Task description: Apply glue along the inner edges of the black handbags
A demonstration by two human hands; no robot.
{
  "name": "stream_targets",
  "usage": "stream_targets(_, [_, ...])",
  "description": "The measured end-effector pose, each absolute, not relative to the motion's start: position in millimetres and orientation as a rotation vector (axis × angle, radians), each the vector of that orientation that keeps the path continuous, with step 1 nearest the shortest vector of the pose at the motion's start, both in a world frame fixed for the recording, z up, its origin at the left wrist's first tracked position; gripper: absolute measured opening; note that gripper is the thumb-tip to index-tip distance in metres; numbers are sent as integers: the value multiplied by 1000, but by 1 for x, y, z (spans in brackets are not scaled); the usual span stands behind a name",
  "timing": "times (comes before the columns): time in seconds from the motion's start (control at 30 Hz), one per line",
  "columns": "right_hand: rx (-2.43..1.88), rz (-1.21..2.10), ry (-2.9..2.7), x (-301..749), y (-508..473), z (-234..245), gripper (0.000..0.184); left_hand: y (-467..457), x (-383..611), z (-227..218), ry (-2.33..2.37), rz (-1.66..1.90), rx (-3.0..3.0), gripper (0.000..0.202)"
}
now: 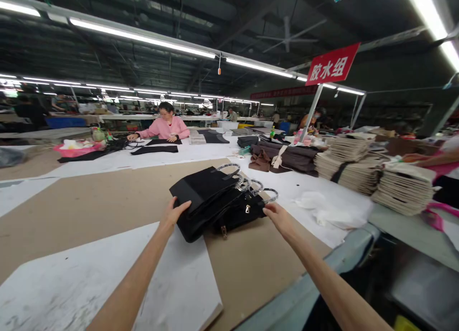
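Several black handbags lie stacked and fanned over one another on the brown board in front of me. Their curved handles look wrapped in clear plastic and point to the right and away. Metal hardware hangs from the lower bag. My left hand grips the near left end of the stack, thumb on top, the other fingers hidden beneath. At the opposite end, my right hand pinches the edge of the lower bag near a handle.
Brown board and a white sheet cover the table. Beige stacked pieces and folded dark fabric sit to the right. Across the table a person in pink handles black pieces. A pink basket stands far left.
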State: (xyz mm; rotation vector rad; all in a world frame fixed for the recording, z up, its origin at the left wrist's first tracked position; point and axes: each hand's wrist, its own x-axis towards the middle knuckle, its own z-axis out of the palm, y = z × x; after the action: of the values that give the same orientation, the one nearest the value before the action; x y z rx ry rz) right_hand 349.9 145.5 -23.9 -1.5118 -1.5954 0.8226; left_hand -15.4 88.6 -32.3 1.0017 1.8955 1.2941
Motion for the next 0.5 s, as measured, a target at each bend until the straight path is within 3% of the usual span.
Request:
stream_targets(0.2, [-1488, 893, -1613, 385, 75, -45, 31, 87, -25, -20, 1970, 1237, 1145, 63])
stream_targets(0.33, [-1484, 950, -1622, 405, 14, -61, 40, 87, -18, -20, 2025, 1203, 1289, 39])
stream_targets(0.5, [-1588, 1001, -1548, 466, -71, -106, 32, 72, -40, -13, 2206, 1124, 1323, 28])
